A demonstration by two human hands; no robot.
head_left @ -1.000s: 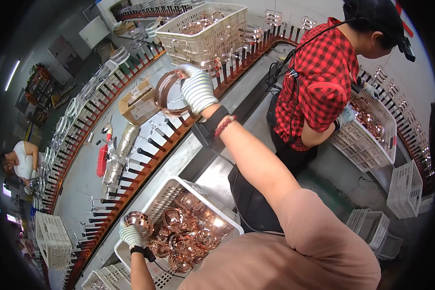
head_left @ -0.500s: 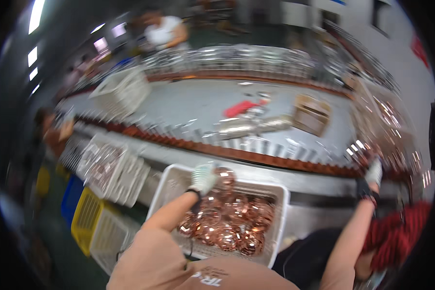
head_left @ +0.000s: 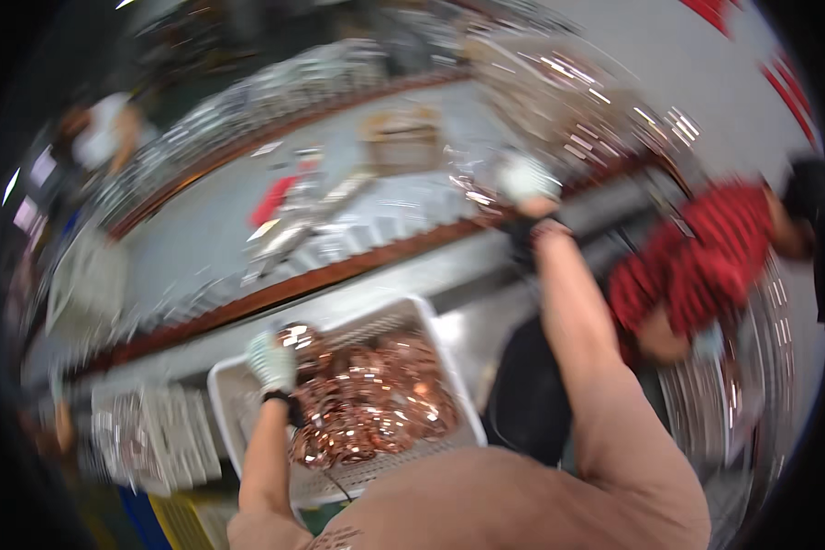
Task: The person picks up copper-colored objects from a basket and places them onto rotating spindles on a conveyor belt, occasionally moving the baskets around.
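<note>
My left hand (head_left: 272,362), in a white glove, is closed around a shiny copper-coloured globe (head_left: 301,337) at the left side of a white plastic crate (head_left: 226,390). Many similar copper globes (head_left: 376,394) fill the crate. My right arm stretches forward over the reddish-brown edge of the work line. The gloved right hand (head_left: 527,179) is blurred, its fingers curled at a reflective copper-tinted globe (head_left: 475,183), whose outline is smeared. Just beyond that hand is a large clear-wrapped bin (head_left: 559,82) of shiny coppery items.
A cardboard box (head_left: 401,142), a red item (head_left: 273,200) and long silvery wrapped pieces (head_left: 293,229) lie on the grey surface. White crates stand left (head_left: 151,435) and far left (head_left: 87,280). A person in red and black stripes (head_left: 697,257) is close on my right; another works far left.
The view has swung right, so the crate and line appear further left. My right hand has come up and farther forward, the shiny globe staying at its fingers. My left hand still holds its globe.
</note>
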